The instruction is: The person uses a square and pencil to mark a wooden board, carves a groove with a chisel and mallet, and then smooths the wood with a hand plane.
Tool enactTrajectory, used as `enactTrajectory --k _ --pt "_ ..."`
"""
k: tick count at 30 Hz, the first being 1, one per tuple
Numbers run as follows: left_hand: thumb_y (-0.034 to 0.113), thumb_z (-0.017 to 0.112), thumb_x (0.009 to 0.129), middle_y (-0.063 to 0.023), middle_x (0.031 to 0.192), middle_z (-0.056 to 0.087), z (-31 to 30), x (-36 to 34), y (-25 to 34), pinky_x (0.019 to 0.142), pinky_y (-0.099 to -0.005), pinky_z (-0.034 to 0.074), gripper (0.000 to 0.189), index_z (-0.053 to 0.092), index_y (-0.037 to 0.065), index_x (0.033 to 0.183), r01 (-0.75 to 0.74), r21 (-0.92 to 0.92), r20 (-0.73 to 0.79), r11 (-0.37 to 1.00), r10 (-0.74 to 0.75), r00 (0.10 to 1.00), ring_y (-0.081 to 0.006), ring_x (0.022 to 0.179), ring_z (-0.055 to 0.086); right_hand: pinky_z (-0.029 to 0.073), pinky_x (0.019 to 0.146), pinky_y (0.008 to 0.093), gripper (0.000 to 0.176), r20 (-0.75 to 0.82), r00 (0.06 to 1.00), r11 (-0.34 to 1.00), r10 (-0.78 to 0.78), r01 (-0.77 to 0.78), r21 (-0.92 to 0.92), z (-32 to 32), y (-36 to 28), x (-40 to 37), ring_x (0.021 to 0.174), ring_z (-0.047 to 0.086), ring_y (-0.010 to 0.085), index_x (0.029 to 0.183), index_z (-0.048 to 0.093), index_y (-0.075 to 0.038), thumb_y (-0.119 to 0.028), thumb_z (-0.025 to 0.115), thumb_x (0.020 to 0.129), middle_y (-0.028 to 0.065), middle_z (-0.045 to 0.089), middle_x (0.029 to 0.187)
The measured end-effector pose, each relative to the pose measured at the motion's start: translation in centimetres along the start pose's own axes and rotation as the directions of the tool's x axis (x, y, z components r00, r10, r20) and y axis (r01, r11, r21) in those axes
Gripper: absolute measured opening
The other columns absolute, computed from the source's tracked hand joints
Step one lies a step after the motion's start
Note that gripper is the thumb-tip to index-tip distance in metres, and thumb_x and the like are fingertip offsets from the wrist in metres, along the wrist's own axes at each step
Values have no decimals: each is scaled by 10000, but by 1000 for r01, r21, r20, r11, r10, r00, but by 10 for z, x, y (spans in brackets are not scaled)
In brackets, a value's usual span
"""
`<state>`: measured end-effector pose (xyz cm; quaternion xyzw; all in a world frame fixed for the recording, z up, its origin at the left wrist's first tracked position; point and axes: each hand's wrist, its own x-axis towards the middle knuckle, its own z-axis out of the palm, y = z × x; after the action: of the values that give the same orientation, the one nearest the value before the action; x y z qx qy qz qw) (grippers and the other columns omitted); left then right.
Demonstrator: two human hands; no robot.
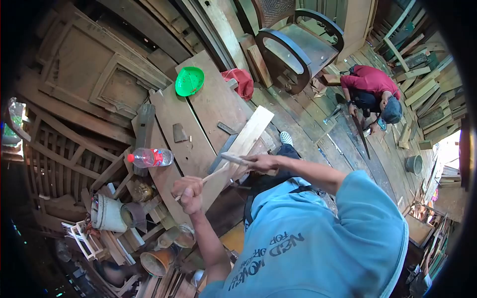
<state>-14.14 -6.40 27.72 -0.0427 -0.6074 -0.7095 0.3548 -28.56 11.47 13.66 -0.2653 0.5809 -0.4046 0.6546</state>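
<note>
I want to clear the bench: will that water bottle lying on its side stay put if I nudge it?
Probably not. The water bottle lies on its side on the workbench, so it would likely roll. Its clear plastic looks thin, so it is probably light and may dent if squeezed.

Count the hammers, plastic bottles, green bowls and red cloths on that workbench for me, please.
Hammer: 1
Plastic bottle: 1
Green bowl: 1
Red cloth: 1
Total: 4
</note>
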Motion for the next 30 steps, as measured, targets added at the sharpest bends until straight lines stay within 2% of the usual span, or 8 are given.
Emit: enactTrajectory --k 5,8,16,17,19,25,28,30 --pt "164 483 772 14 376 238 -7 -3 -2 324 -250 174 415 250 80 440 -26 -15 -66 1000 25 997 -98 301 195 362 965 286 560 36 872 871 -489 490 -38 35 -6 0 1151 461 178 1417 307 -170 -250 504 899 89 479 1318" --pt "158 482 772 15 375 225 -12 -9 -2 324 -248 166 414 235 91 447 -61 -22 -113 998 58 992 -93 303 191 389 903 312 573 -42 991 988 125 -121 93 6 6 8 991 500 163 1431 280 -157 -194 485 896 72 533 1205" --pt "143 470 780 11 392 258 -17 -13 -3 322 -244 182 390 244 106 464 -98 0 -135 995 97 986 -91 315 199 387 921 292 573 -85 901 903 -426 417 -101 11 72 43 1029 519 179 1411 323 -161 -205 493 865 108 558 1207" --pt "142 470 779 9 394 260 -18 -13 -3 323 -244 185 387 246 106 466 -102 1 -119 995 101 988 -91 317 200 399 905 307 552 -98 995 997 -21 12 -83 0 55 27 1034 514 186 1403 344 -179 -227 496 875 114 553 1220" --pt "138 470 781 9 391 262 -18 -15 -2 323 -243 188 383 253 106 467 -71 -22 -155 997 67 986 -91 316 208 421 823 286 543 -114 988 993 108 -113 -42 -4 48 15 945 524 152 1395 366 -197 -261 507 874 90 590 1089" --pt "167 468 812 33 438 157 -17 -7 -4 366 -257 89 419 200 126 493 -112 -68 -150 991 101 984 -81 374 98 380 519 251 528 -46 999 990 -26 32 134 5 83 40 580 460 88 1375 401 -149 -272 520 875 -32 505 694" --pt "181 472 824 34 457 162 -23 -15 5 388 -262 107 413 209 132 509 -66 -30 -133 997 61 989 -89 394 117 382 527 255 533 -163 987 994 12 6 110 -9 75 44 596 460 88 1384 385 -177 -285 526 882 -27 507 704" --pt "184 428 812 12 439 199 -37 -27 15 388 -257 206 371 238 116 501 -145 110 -425 983 179 887 -94 373 199 463 645 308 629 -376 914 987 -152 123 -99 -13 71 64 704 567 188 1421 294 -195 -333 548 863 76 600 797"
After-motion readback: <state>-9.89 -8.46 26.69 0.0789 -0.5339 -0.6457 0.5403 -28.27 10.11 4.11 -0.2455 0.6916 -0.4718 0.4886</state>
